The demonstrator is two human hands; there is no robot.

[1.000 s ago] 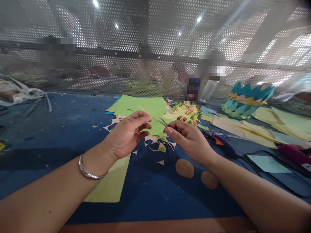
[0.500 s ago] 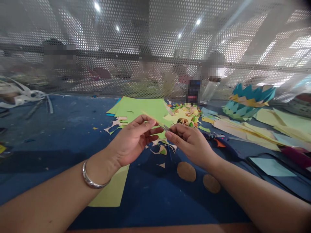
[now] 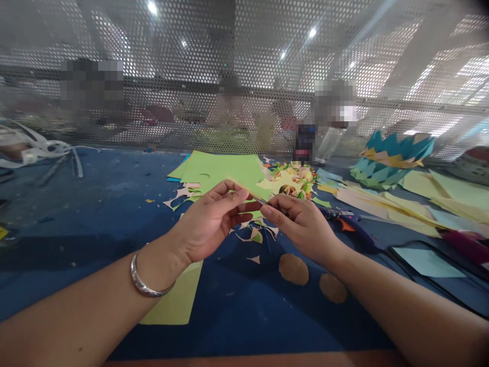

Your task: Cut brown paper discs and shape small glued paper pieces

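My left hand (image 3: 216, 219) pinches a thin pale yellow paper strip (image 3: 254, 195) between thumb and index finger, its other fingers curled loosely below. My right hand (image 3: 300, 224) is closed around a slim silver metal tool (image 3: 263, 202); its tip meets the strip, and most of the tool is hidden in my fingers, so its exact kind does not show. Behind the hands lie green paper sheets (image 3: 225, 165) and a heap of small folded paper pieces (image 3: 300, 178). Below my right hand are two brown discs, a larger disc (image 3: 293, 269) and a smaller disc (image 3: 333, 288).
To the right lies a glue gun (image 3: 355, 229) with a black cord (image 3: 405, 262). Beyond it are paper strips (image 3: 397, 206) and a zigzag paper basket (image 3: 391, 160). White ribbons (image 3: 49, 150) lie far left. A perforated metal screen (image 3: 198, 61) closes off the back.
Both hands stay in nearly the same place. The silver tool shows less between them, with its tip now against the strip.
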